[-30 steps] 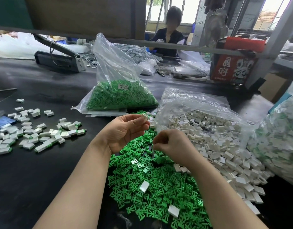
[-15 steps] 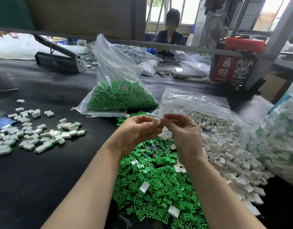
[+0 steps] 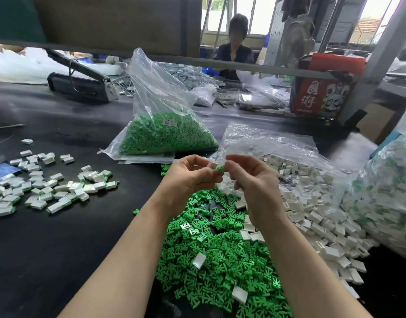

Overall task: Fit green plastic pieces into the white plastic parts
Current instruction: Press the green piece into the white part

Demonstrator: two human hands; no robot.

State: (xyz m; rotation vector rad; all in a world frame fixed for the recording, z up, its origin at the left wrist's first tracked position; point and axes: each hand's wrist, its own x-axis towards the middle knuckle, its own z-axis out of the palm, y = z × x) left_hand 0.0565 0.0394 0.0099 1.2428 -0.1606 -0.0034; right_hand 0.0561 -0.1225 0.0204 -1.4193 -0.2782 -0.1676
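A worker's left hand [image 3: 193, 177] pinches a white part [image 3: 212, 165] while the right hand [image 3: 254, 180] pinches a green piece [image 3: 220, 168] against its open end, both raised above the black table [image 3: 60, 237]. Below lie loose green pieces [image 3: 211, 255], with white parts [image 3: 316, 203] heaped to the right.

The green pieces [image 3: 220, 260] in the lower middle are shiny plastic. The white parts [image 3: 312, 203] on the right look smooth plastic too. Clear, crinkly plastic bags [image 3: 156, 88] shine. The dark table [image 3: 48, 237] looks matt, a bit dusty.
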